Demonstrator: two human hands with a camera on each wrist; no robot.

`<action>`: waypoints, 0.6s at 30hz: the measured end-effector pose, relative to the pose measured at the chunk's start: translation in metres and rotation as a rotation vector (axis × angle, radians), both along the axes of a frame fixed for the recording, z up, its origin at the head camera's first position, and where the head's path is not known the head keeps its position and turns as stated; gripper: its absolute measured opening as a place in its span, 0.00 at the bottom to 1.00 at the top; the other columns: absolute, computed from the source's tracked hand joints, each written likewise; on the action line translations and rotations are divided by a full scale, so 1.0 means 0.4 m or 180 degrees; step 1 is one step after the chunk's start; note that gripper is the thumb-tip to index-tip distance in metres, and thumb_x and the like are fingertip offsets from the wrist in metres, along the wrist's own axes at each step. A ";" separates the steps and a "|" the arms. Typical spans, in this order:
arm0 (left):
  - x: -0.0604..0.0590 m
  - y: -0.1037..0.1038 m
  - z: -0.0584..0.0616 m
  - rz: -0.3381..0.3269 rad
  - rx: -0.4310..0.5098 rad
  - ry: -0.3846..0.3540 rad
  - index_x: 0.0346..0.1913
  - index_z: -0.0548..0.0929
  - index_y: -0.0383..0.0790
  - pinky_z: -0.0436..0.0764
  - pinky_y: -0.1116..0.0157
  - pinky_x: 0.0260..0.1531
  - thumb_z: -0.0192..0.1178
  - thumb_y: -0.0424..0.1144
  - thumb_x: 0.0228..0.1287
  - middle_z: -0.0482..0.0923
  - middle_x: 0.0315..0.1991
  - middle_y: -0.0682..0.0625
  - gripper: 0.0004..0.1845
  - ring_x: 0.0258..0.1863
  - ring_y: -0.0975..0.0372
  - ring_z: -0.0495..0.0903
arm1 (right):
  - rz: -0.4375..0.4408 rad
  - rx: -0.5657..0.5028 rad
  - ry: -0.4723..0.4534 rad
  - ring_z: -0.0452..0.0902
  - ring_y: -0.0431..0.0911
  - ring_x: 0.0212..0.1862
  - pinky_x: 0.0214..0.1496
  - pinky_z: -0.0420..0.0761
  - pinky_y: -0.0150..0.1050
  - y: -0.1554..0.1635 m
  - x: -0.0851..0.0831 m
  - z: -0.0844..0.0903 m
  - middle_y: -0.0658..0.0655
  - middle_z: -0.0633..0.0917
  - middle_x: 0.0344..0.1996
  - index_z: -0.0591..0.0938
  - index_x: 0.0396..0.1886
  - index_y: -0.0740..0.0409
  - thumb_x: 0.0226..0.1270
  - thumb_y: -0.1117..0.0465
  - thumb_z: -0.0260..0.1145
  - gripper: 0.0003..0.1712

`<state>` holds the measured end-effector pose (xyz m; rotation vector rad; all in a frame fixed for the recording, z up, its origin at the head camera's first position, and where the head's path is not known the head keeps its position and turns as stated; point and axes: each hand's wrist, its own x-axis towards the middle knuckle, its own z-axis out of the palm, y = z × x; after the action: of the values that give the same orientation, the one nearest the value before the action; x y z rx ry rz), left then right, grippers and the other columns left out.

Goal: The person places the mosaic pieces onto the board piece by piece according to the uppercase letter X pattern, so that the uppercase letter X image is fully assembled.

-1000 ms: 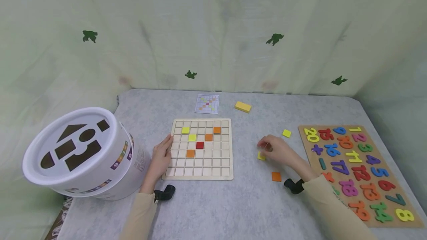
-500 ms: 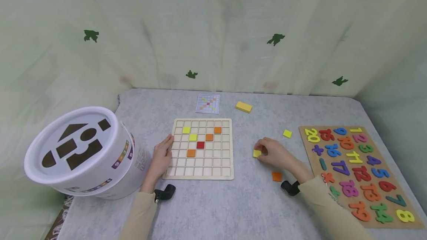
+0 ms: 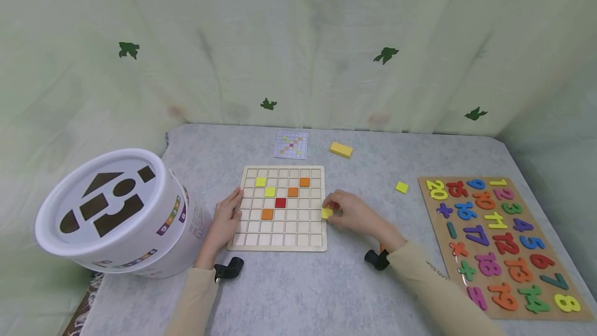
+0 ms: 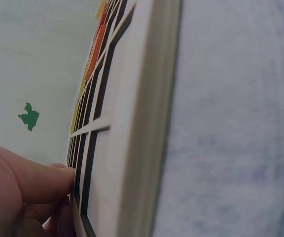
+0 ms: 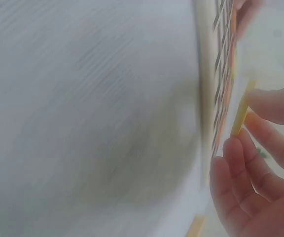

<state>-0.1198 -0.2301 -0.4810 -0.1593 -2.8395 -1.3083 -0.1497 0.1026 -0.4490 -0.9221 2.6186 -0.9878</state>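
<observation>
The right hand point(image 3: 352, 214) pinches 1 small, thin yellow square tile point(image 3: 327, 213) by its edges, beside the pale wooden grid board point(image 3: 281, 245)'s right rim; it looks light, stiff, smooth. The left hand point(image 3: 227, 217) rests flat, fingers relaxed, on that board's left rim.

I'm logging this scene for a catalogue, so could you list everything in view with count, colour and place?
grid board: 1, pale wood, table centre
tiles in the board: 6; 2 yellow, 3 orange, 1 red
held tile: 1, yellow, at the board's right edge
loose tile: 1, yellow, right of the board
pattern card: 1, white, behind the board
block: 1, yellow, beside the card
bucket: 1, white, shape-sorter lid, far left
number puzzle: 1, multicoloured, far right
table: 1, grey
curtain: pale green, behind
left hand: rests on the board's left edge
right hand: pinches the held tile
</observation>
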 end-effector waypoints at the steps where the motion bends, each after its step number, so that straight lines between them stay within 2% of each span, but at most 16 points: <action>1: 0.000 0.000 -0.001 0.0000 0.0000 -0.0003 0.65 0.57 0.28 0.51 0.48 0.59 0.44 0.25 0.64 0.48 0.69 0.42 0.26 0.65 0.46 0.44 | 0.0026 -0.0007 0.0009 0.71 0.42 0.35 0.37 0.72 0.33 -0.014 -0.002 0.000 0.48 0.75 0.30 0.78 0.38 0.56 0.51 0.65 0.66 0.12; 8: -0.002 0.001 -0.005 0.0014 0.0030 0.0009 0.65 0.57 0.28 0.52 0.48 0.58 0.44 0.24 0.64 0.48 0.69 0.41 0.26 0.64 0.46 0.46 | 0.0130 0.0078 -0.0005 0.69 0.42 0.34 0.36 0.71 0.32 -0.111 -0.010 0.009 0.50 0.75 0.30 0.78 0.38 0.57 0.53 0.64 0.65 0.11; 18: 0.002 0.006 0.004 0.0042 0.0033 -0.0047 0.65 0.57 0.28 0.52 0.49 0.58 0.44 0.23 0.63 0.48 0.69 0.41 0.26 0.64 0.47 0.46 | 0.0146 0.0553 0.0046 0.68 0.40 0.33 0.36 0.71 0.29 -0.209 -0.020 0.001 0.47 0.75 0.32 0.80 0.37 0.56 0.54 0.67 0.63 0.09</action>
<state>-0.1191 -0.2278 -0.4795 -0.1312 -2.8404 -1.3273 -0.1577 0.0190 -0.4485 -0.9451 2.6318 -0.7317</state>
